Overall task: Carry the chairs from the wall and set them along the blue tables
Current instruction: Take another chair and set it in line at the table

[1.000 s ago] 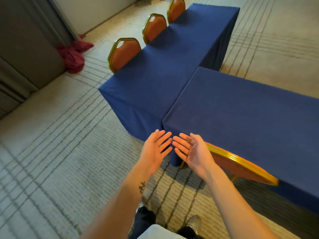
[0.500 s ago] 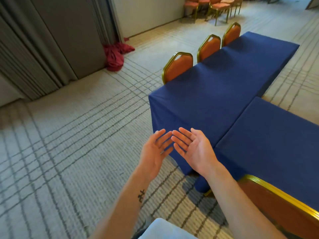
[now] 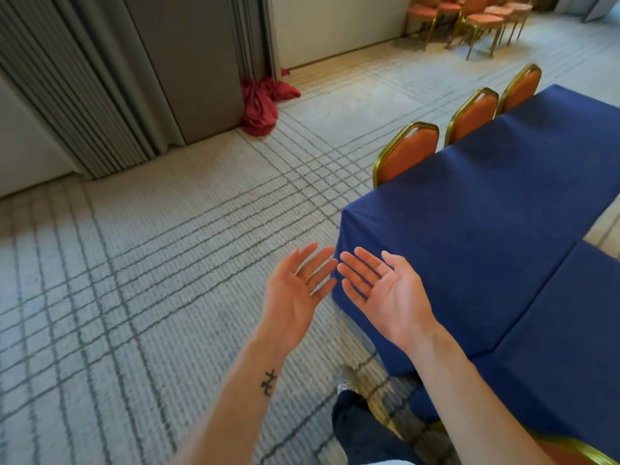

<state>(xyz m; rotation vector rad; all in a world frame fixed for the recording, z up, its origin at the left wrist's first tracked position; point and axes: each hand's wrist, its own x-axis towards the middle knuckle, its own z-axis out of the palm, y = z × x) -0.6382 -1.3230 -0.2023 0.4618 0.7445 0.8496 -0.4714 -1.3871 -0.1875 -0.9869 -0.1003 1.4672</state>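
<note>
Head view, and I've got both hands up in front of me, palms turned upward. The left hand [image 3: 295, 297] is spread wide with straight fingers and holds nothing. The right hand [image 3: 385, 293] just beside it is the same, flat and wide with nothing in it. Their fingertips come close together in front of the near corner of the far blue table [image 3: 486, 213].

A second blue table [image 3: 570, 347] butts against it on the right, and the frame cuts off its right end. The orange chairs [image 3: 407, 152], three with gold frames, stand tucked along the far table's left side with only their backs showing. The spare chairs [image 3: 469, 18] are bunched by the far wall at top right, backs cut off. At bottom right a gold-edged chair back [image 3: 577, 448] peeks out below my right forearm, mostly hidden.

There's a small dark mark [image 3: 268, 382] on my left forearm that I can't read. A red cloth [image 3: 260, 105] lies heaped on the carpet [image 3: 134, 280] by the grey curtain [image 3: 67, 78], far left.
</note>
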